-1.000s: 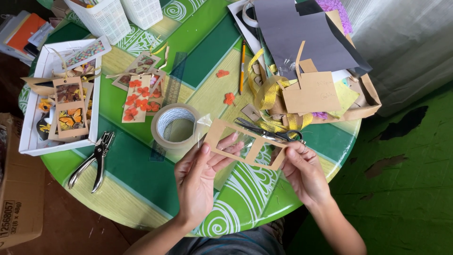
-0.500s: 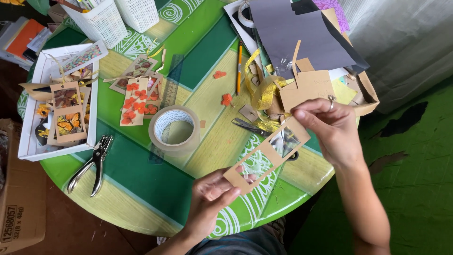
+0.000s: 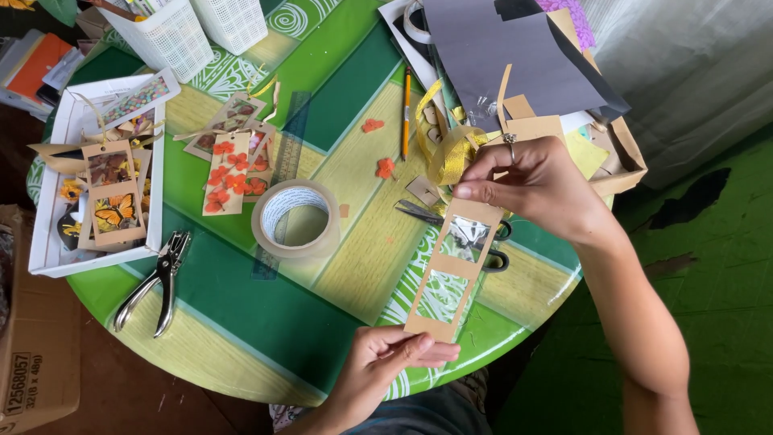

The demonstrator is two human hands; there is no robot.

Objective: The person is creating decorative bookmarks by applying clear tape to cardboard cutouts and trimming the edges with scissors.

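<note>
A long brown card strip with two cut-out windows (image 3: 452, 268) hangs above the round green table (image 3: 266, 314), held at both ends. My left hand (image 3: 386, 360) pinches its lower end near the table's front edge. My right hand (image 3: 535, 187), a ring on one finger, grips its upper end. Black scissors (image 3: 451, 224) lie on the table beneath the strip, partly hidden by it. A roll of clear tape (image 3: 295, 218) sits to the left of the strip.
A hole punch (image 3: 155, 282) lies front left. A white tray (image 3: 50, 197) of finished flower and butterfly cards stands at the left edge. Red-flower cards (image 3: 229, 171), a pencil (image 3: 407, 113), gold ribbon (image 3: 448, 153), grey paper sheets (image 3: 507, 56) and white baskets (image 3: 173, 36) crowd the back.
Both hands lifted the strip off the table. My right hand rose toward the back right with the upper end; my left hand slid to the lower end. The strip now stands steeper.
</note>
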